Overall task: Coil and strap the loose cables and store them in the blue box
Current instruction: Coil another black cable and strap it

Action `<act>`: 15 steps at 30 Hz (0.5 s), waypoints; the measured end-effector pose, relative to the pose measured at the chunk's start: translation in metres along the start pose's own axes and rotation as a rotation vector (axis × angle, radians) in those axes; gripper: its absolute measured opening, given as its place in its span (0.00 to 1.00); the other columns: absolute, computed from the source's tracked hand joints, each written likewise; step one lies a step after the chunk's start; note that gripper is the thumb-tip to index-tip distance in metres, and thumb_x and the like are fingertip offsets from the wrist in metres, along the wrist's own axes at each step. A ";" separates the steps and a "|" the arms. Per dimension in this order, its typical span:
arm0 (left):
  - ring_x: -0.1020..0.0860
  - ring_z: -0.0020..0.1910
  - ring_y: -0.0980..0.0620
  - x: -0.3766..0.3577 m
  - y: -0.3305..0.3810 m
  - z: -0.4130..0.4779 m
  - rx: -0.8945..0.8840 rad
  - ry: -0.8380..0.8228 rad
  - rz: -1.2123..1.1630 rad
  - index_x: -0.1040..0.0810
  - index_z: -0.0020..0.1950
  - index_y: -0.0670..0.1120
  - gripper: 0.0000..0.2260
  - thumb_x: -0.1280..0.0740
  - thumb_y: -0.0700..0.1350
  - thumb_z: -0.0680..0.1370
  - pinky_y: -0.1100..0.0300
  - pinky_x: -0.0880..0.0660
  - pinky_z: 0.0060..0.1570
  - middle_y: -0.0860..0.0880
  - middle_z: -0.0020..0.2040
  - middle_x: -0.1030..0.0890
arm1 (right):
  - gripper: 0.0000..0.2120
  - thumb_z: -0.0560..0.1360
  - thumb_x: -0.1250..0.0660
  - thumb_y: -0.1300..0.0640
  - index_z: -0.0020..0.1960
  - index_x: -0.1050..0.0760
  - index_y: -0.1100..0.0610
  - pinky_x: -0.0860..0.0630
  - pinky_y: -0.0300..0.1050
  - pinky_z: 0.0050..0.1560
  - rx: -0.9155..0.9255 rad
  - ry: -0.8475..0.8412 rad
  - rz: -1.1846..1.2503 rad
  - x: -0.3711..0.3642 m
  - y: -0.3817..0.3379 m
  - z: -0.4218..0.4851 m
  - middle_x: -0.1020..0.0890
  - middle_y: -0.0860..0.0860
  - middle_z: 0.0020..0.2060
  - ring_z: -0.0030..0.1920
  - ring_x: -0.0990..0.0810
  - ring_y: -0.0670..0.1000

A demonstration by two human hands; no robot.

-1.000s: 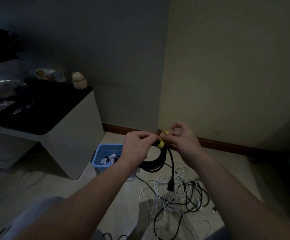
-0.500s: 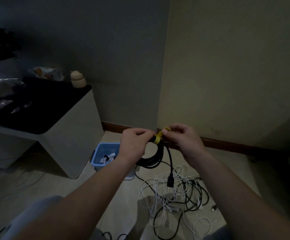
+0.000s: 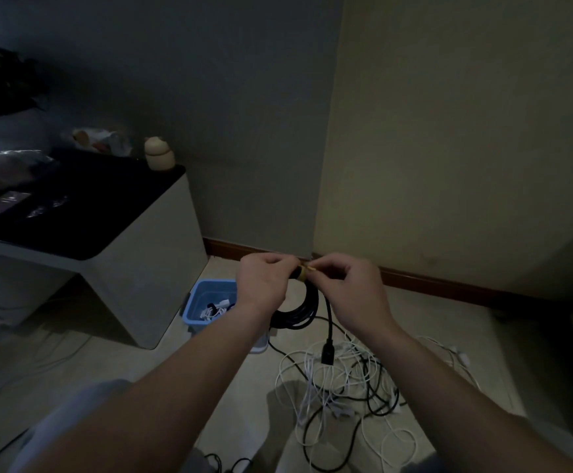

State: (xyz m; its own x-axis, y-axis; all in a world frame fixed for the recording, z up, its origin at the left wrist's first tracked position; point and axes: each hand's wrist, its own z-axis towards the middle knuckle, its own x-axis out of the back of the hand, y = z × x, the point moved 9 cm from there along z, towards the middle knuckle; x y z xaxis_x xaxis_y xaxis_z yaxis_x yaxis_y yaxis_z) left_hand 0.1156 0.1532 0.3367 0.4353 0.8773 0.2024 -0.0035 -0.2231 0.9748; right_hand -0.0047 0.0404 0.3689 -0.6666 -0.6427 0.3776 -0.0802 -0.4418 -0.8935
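A coiled black cable hangs in the air between my hands, its plug dangling below. My left hand grips the top of the coil. My right hand pinches a yellow strap wrapped around the coil's top. The blue box stands on the floor just left of my left wrist, with white and black cables inside. A tangle of loose white and black cables lies on the floor under my right forearm.
A white side table with a dark top stands at the left, next to the blue box; a small beige jar and other items rest on it. Two walls meet in a corner behind my hands, with a brown skirting board.
Both hands have stayed together on the coil's top while my right hand has worked the yellow strap closer around the cable; the strap's loose end now sticks out less.
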 end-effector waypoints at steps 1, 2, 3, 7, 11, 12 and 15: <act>0.28 0.25 0.56 0.000 -0.002 0.000 0.021 0.000 -0.003 0.13 0.40 0.45 0.06 0.29 0.42 0.75 0.62 0.32 0.26 0.49 0.29 0.20 | 0.04 0.73 0.24 0.54 0.42 0.15 0.45 0.22 0.36 0.43 0.012 0.009 -0.033 -0.002 0.000 -0.002 0.15 0.38 0.38 0.42 0.17 0.39; 0.29 0.23 0.56 -0.001 -0.004 0.000 0.044 0.000 -0.013 0.13 0.41 0.44 0.06 0.30 0.42 0.75 0.62 0.33 0.25 0.50 0.27 0.22 | 0.03 0.73 0.25 0.53 0.43 0.15 0.45 0.22 0.35 0.43 0.024 0.021 -0.072 -0.003 -0.001 -0.003 0.16 0.36 0.38 0.43 0.17 0.37; 0.31 0.22 0.56 -0.001 -0.005 0.000 0.065 0.000 -0.027 0.14 0.40 0.43 0.06 0.30 0.42 0.75 0.63 0.34 0.24 0.50 0.25 0.24 | 0.03 0.73 0.25 0.53 0.43 0.15 0.45 0.23 0.33 0.44 0.033 0.035 -0.109 -0.003 -0.001 -0.005 0.16 0.36 0.39 0.44 0.18 0.36; 0.33 0.25 0.51 -0.001 -0.007 -0.001 0.105 0.009 -0.064 0.17 0.33 0.43 0.10 0.30 0.41 0.75 0.61 0.35 0.25 0.49 0.24 0.27 | 0.03 0.74 0.25 0.56 0.46 0.14 0.49 0.25 0.35 0.48 0.093 0.074 -0.198 -0.007 -0.007 -0.009 0.15 0.39 0.43 0.47 0.18 0.38; 0.34 0.26 0.49 -0.001 -0.009 -0.003 0.149 0.020 -0.107 0.17 0.33 0.41 0.10 0.30 0.41 0.74 0.57 0.36 0.28 0.46 0.27 0.28 | 0.03 0.74 0.26 0.60 0.47 0.15 0.55 0.21 0.46 0.49 0.201 0.124 -0.289 -0.009 -0.017 -0.015 0.14 0.47 0.46 0.47 0.17 0.47; 0.34 0.27 0.48 -0.001 -0.009 -0.004 0.161 0.023 -0.118 0.17 0.34 0.40 0.10 0.30 0.41 0.74 0.57 0.36 0.29 0.45 0.28 0.28 | 0.03 0.74 0.26 0.61 0.46 0.15 0.55 0.21 0.47 0.49 0.218 0.129 -0.302 -0.009 -0.018 -0.016 0.14 0.48 0.47 0.48 0.17 0.49; 0.35 0.26 0.49 -0.001 -0.010 -0.003 0.189 0.034 -0.146 0.16 0.35 0.41 0.09 0.30 0.40 0.75 0.57 0.37 0.28 0.45 0.28 0.27 | 0.03 0.73 0.25 0.62 0.46 0.15 0.57 0.20 0.50 0.49 0.259 0.125 -0.332 -0.012 -0.020 -0.017 0.13 0.51 0.48 0.49 0.16 0.51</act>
State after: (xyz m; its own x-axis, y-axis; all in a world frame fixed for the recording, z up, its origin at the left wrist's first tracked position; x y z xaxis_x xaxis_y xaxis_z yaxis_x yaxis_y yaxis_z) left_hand 0.1123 0.1557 0.3271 0.3878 0.9193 0.0669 0.2275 -0.1658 0.9596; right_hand -0.0076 0.0676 0.3781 -0.7221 -0.3654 0.5874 -0.1273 -0.7644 -0.6320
